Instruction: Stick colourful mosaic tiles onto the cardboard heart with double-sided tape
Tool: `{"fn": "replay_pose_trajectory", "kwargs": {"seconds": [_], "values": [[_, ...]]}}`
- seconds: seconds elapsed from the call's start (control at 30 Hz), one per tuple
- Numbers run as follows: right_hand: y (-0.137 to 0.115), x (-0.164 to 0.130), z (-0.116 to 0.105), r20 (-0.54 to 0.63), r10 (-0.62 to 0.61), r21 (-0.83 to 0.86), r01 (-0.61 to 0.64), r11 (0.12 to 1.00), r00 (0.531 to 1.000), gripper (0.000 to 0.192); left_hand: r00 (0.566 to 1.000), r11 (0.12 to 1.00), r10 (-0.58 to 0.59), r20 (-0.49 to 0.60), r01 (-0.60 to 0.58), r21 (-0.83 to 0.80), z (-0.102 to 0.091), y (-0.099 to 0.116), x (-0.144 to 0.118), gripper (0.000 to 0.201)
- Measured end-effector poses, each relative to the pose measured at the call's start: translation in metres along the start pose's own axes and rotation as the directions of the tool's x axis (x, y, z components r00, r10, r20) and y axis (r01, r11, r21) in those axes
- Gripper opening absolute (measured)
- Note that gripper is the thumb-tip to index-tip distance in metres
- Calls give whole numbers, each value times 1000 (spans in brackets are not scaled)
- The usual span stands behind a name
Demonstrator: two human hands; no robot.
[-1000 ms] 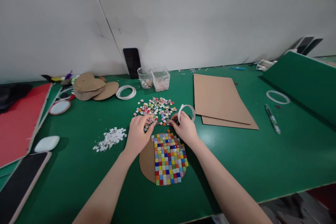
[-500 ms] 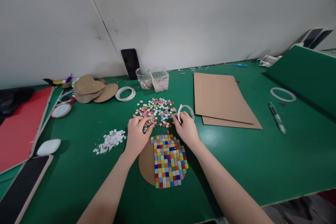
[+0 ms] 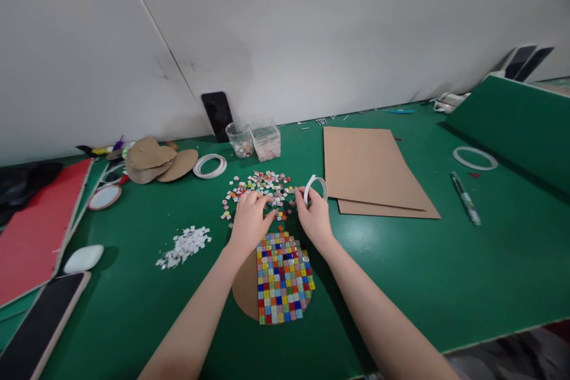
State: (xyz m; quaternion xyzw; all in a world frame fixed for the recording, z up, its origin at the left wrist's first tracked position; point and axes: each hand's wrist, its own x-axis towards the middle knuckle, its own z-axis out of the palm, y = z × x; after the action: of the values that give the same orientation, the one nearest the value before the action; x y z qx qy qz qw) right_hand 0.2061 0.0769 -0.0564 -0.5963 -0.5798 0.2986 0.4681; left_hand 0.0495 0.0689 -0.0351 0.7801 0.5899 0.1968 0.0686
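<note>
Small square multicoloured tiles (image 3: 268, 180) lie on the green surface (image 3: 392, 273) by the left hand (image 3: 250, 221), its grip unclear. The right hand (image 3: 316, 218) holds a white tape ring (image 3: 307, 189); a light touch should help.

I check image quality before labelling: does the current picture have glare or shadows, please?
Head view: pale glare on the green table, right of the right hand; dark shadow left of the right forearm; small glints on the mosaic tiles.

head camera | forward-down (head-worn) | near, above green table (image 3: 423, 267), white wall (image 3: 303, 35) beyond
</note>
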Motion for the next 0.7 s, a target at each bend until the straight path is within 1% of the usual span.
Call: {"fn": "replay_pose_trajectory", "kwargs": {"seconds": [0.13, 0.33, 0.43, 0.53, 0.6, 0.7], "values": [[-3, 0, 0, -14, 11, 23, -11, 1000, 1000, 26, 998, 998, -53, 43, 54, -24, 7, 0, 7, 9], [-4, -2, 0, 0, 28, 46, -28, 999, 1000, 25, 994, 992, -101, 31, 103, -75, 13, -1, 6, 11], [-4, -2, -1, 4, 28, 55, -28, 998, 1000, 26, 992, 984, -123, 40, 127, -125, 9, -2, 6, 12], [-6, -3, -1, 23, 15, 61, -17, 998, 1000, 25, 988, 972, -141, 61, 150, -179, 0, -2, 6, 14], [-8, -4, -2, 48, -1, 59, -1, 998, 999, 26, 982, 946, -165, 87, 183, -268, -7, -2, 5, 18], [-12, -6, -3, 101, -44, 43, 40, 998, 994, 32, 965, 845, -213, 154, 261, -467, -15, -1, 2, 22]]}}
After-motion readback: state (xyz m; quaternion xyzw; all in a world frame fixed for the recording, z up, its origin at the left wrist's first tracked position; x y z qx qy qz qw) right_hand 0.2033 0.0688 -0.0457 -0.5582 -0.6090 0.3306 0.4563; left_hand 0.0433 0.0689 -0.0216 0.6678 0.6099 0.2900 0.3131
